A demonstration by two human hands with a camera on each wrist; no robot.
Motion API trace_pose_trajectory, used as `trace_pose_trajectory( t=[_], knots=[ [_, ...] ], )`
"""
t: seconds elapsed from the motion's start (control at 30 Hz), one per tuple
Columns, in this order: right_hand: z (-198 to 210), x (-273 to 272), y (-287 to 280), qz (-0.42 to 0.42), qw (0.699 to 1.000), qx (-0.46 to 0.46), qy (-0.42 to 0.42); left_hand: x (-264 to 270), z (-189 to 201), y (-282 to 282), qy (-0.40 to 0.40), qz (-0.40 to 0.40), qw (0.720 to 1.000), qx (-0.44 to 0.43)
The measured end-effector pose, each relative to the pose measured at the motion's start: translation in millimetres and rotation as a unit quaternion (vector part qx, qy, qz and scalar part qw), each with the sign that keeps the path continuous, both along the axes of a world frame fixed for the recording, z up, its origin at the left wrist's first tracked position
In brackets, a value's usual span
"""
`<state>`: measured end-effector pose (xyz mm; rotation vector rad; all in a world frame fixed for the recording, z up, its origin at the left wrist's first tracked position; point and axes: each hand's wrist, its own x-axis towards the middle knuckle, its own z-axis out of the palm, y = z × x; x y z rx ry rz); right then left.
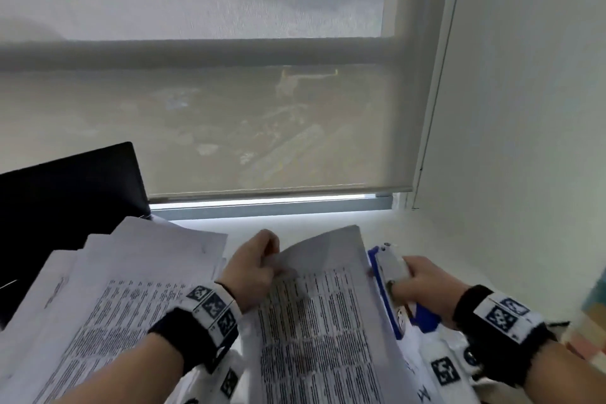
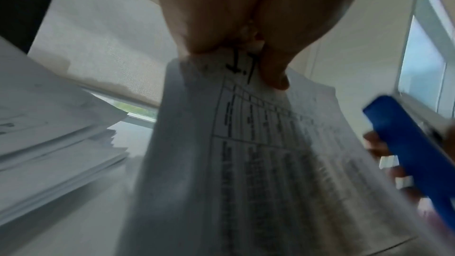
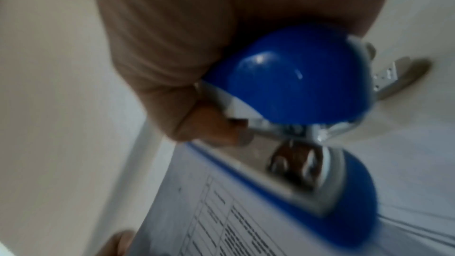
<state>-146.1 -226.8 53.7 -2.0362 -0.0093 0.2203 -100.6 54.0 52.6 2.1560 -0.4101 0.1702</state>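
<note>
Printed sheaf: tabled pages, held raised between both hands, top corner pinched by the thumb and curled fingers of the left hand; the right hand grips a blue stapler at the sheaf's right edge. Risk: a one-corner pinch may let the pages fan, so the staple could miss sheets or land crooked. The right wrist view alone shows the stapler's mouth gaping beside the paper edge; the head view alone shows the loose paper stack to the left.
</note>
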Motion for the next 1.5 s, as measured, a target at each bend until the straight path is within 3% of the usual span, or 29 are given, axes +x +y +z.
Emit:
trace_pose_trajectory(
  t=[0.2,0.27,0.33,0.4,0.57,0.67,0.87,1.13,1.23,1.3,1.4,1.5],
  knots=[
    [30,-16,16,0.057,0.997,0.024,-0.048,-18,55,2,0.015,-0.134,0.986,-0.095],
    [39,-21,23,0.046,0.995,0.036,-0.079,-17,71,3,-0.015,-0.112,0.987,-0.115],
    [54,-29,28,0.029,0.989,0.067,-0.127,-18,89,9,-0.084,-0.031,0.987,-0.131],
    [71,-35,28,0.011,0.981,0.078,-0.177,-20,100,17,-0.099,0.038,0.977,-0.185],
    [111,-42,29,-0.072,0.944,0.131,-0.294,-31,106,14,-0.046,0.015,0.951,-0.306],
    [112,-49,37,-0.075,0.94,0.14,-0.303,-41,96,-10,-0.082,0.033,0.953,-0.289],
    [67,-63,46,-0.082,0.961,0.133,-0.228,-49,52,-35,-0.063,0.068,0.974,-0.205],
    [74,-47,44,-0.087,0.959,0.089,-0.256,-39,57,-33,-0.05,0.095,0.98,-0.165],
    [83,-29,36,-0.184,0.93,-0.008,-0.319,-36,58,-27,-0.045,0.091,0.978,-0.181],
    [103,-21,34,-0.251,0.888,-0.041,-0.382,-35,58,-24,-0.032,0.085,0.978,-0.187],
    [145,-20,42,-0.252,0.839,0.067,-0.478,-39,62,-25,-0.024,0.067,0.979,-0.191],
    [173,-21,59,-0.197,0.825,0.125,-0.515,-43,65,-31,-0.044,0.06,0.981,-0.177]
  ],
)
